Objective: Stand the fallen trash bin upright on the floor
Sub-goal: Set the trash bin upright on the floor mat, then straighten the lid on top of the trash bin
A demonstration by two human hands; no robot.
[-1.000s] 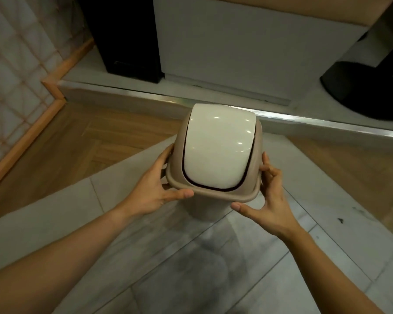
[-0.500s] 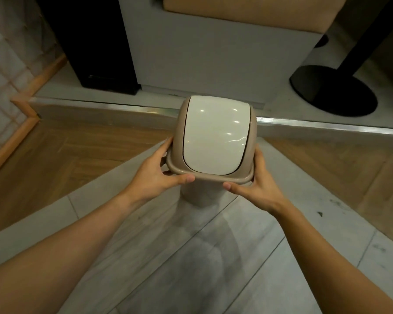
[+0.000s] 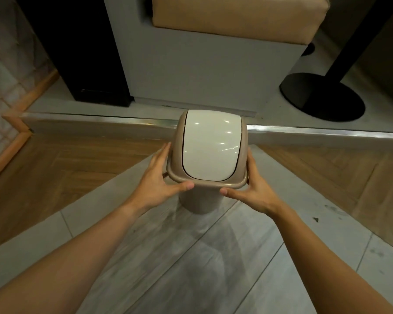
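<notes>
A small beige trash bin [image 3: 208, 148] with a glossy white swing lid stands upright, its base down on the grey floor tiles. My left hand [image 3: 158, 180] grips the left side of its lid rim, thumb along the front edge. My right hand [image 3: 253, 188] grips the right side of the rim the same way. Most of the bin's body is hidden under its lid.
A raised step with a metal edge strip [image 3: 304, 132] runs just behind the bin. On it stand a grey seat base with a tan cushion [image 3: 213, 71], a black cabinet [image 3: 77, 53] and a black round table foot [image 3: 322, 96]. Wooden flooring [image 3: 55, 168] flanks the tiles.
The bin has gone down and away from me, from held in the air to resting on the tiles. Both hands stayed on its rim. The camera has risen.
</notes>
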